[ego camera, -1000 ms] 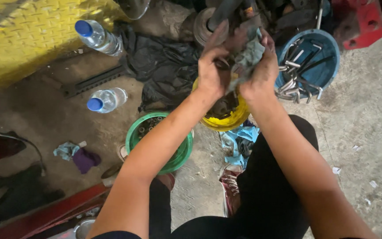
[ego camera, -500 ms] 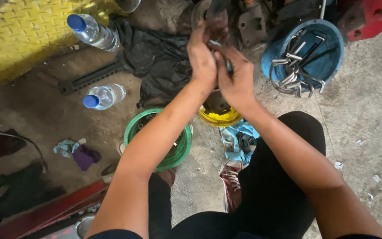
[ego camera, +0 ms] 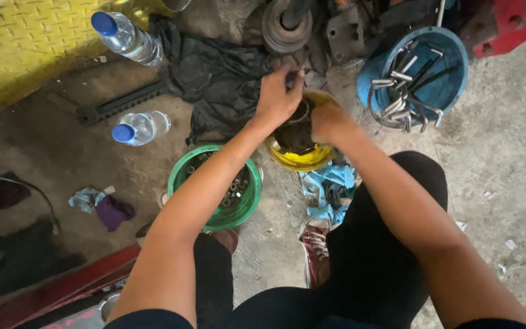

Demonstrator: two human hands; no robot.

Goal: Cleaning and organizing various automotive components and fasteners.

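My left hand [ego camera: 277, 92] hovers over the far rim of a yellow bowl [ego camera: 302, 159] and pinches a small dark part at its fingertips. My right hand [ego camera: 328, 120] rests at the bowl's right rim with its fingers curled down into the dark, greasy contents, so what they hold is hidden. Just beyond the hands, a round metal hub [ego camera: 286, 25] stands on the floor. A black cloth [ego camera: 220, 79] lies to the left of the bowl.
A green bowl [ego camera: 185, 173] of bolts sits near my left knee, a blue bowl [ego camera: 442, 91] of metal tools at the far right. Two water bottles [ego camera: 141, 127] lie left, by a yellow plate [ego camera: 25, 49]. Blue rags [ego camera: 330, 189] lie under the yellow bowl.
Both hands have dropped from chest height, where they were pressed together around a rag-like bundle, down to the yellow bowl and moved apart.
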